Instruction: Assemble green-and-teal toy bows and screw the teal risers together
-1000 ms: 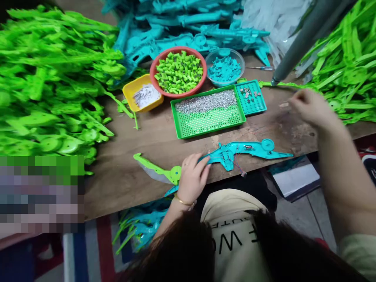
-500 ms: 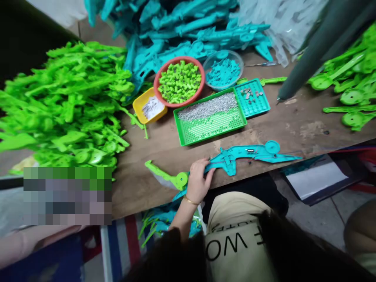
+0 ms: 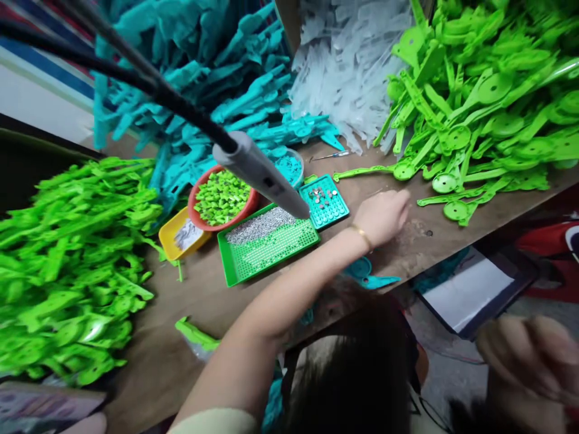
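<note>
Over the teal, disc-ended plastic part (image 3: 375,281), dragging my left forearm (image 3: 316,271) could dislodge it; left hand (image 3: 382,219), right hand (image 3: 527,355): grip indeterminable.

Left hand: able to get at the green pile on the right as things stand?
Probably yes: the left hand is close to the green pile, and nothing visible stands between them.

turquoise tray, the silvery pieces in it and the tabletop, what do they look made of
Turquoise tray: probably plastic, low-sheen, from its even colour and repeated pattern. Silvery pieces: likely metal, somewhat shiny, from pale glints. Tabletop: perhaps wood, dull, from its scuffed brown surface.
</note>
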`<state>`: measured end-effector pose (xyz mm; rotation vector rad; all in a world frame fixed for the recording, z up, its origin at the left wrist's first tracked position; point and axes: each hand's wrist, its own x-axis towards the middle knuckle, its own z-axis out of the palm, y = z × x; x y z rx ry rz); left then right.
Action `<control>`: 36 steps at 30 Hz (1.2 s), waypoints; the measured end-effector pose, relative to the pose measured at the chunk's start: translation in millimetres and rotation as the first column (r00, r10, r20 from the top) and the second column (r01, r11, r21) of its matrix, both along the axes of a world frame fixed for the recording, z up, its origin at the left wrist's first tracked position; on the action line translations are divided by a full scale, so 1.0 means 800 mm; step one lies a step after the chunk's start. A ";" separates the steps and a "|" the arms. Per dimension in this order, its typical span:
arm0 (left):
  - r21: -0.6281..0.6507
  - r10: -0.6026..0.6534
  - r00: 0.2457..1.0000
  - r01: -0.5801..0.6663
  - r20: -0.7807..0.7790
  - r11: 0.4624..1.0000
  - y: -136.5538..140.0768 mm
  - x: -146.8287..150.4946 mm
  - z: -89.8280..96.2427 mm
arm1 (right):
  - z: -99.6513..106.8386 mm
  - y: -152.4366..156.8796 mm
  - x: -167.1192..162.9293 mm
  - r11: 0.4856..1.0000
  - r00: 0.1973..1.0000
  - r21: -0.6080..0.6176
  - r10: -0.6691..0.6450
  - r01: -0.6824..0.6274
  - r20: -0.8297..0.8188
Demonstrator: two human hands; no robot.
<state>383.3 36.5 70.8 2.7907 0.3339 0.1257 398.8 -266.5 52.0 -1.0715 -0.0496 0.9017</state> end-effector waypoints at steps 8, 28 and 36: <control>0.296 0.234 0.972 -0.218 -0.019 0.930 0.015 0.118 -0.055 | -0.025 0.051 -0.023 0.972 0.981 0.135 0.188 -0.192 0.043; -0.588 -0.088 0.985 0.160 0.150 0.793 0.000 -0.188 -0.060 | -0.088 0.109 -0.058 0.953 0.960 -0.303 0.104 -0.021 0.260; -0.603 -0.035 0.985 0.131 0.168 0.787 -0.010 -0.187 -0.036 | -0.054 0.094 -0.044 0.874 0.721 -0.460 0.217 0.156 0.658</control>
